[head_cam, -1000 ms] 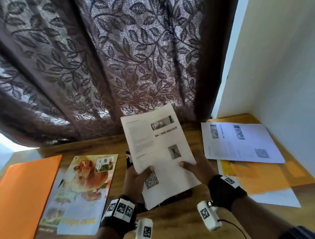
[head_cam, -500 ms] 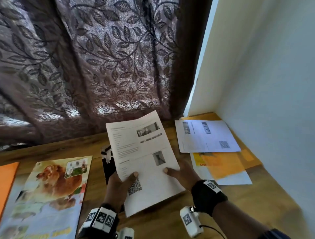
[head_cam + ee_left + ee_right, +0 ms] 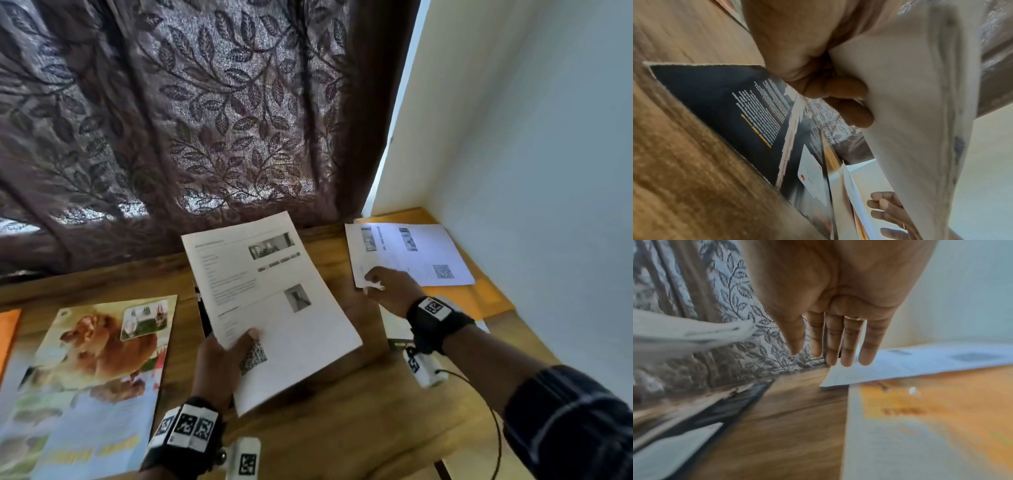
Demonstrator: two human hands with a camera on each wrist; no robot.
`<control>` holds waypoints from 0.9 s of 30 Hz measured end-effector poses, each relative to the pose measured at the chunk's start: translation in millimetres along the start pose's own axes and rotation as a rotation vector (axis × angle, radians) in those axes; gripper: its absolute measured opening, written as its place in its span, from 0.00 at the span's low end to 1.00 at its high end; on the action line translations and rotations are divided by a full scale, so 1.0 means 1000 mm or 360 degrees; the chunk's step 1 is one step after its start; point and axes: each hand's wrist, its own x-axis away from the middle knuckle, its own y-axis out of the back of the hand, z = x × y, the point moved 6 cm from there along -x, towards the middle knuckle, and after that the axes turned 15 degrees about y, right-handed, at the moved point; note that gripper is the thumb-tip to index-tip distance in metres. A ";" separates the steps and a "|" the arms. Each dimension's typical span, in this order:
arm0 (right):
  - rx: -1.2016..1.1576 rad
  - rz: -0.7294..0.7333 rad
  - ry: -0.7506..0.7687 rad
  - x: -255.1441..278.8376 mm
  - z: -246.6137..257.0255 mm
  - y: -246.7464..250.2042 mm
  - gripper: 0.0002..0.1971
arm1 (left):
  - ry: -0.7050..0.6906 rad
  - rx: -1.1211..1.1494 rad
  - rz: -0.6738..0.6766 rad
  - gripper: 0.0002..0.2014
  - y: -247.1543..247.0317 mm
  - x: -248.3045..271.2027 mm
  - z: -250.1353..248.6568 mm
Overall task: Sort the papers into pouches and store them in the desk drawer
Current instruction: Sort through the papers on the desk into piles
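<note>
My left hand (image 3: 233, 346) grips a white printed sheet (image 3: 270, 301) by its lower left corner and holds it tilted above the wooden desk (image 3: 342, 428); the left wrist view shows fingers (image 3: 838, 91) curled under that sheet (image 3: 910, 113). My right hand (image 3: 376, 284) is off this sheet, fingers straight, over the near left corner of a second white sheet (image 3: 411, 253) lying at the desk's right. In the right wrist view the fingertips (image 3: 846, 360) hover at that sheet's corner (image 3: 838, 378); contact is unclear.
A dark printed page (image 3: 725, 105) lies on the desk under the held sheet. A dog poster (image 3: 96, 370) and an orange pouch (image 3: 8, 329) lie left. An orange-and-white page (image 3: 931, 426) sits under the right sheet. Curtain (image 3: 205, 120) behind, wall (image 3: 531, 171) right.
My right hand has let go of the held sheet and moved right to the corner of the sheet lying by the wall. The left hand alone now holds the first sheet.
</note>
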 end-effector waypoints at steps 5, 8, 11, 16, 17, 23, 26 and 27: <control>0.0429 0.0271 -0.0019 -0.040 -0.033 -0.001 0.27 | -0.0020 0.0083 -0.0100 0.08 -0.010 0.003 -0.008; 0.0672 0.0472 -0.0018 -0.050 -0.051 -0.009 0.44 | -0.0045 0.0053 -0.0159 0.07 -0.017 0.002 -0.011; 0.0860 0.0609 0.0051 -0.054 -0.061 -0.015 0.50 | -0.0073 0.0018 -0.0203 0.06 -0.021 0.003 -0.010; 0.0942 0.0574 0.0178 -0.055 -0.059 -0.015 0.44 | -0.0116 0.0064 -0.0221 0.12 -0.020 0.006 -0.001; 0.0968 0.0570 0.0210 -0.056 -0.060 -0.016 0.43 | -0.0125 0.0090 -0.0228 0.15 -0.020 0.006 0.001; 0.1113 0.0395 0.0378 -0.056 -0.045 -0.003 0.19 | 0.0005 0.0186 -0.0325 0.13 -0.013 0.001 0.018; 0.1163 0.0301 0.0398 -0.053 -0.033 0.005 0.13 | 0.0011 0.0219 -0.0347 0.07 -0.006 0.002 0.020; 0.1187 0.0280 0.0426 -0.051 -0.027 0.006 0.14 | -0.0006 0.0235 -0.0342 0.09 -0.003 0.003 0.018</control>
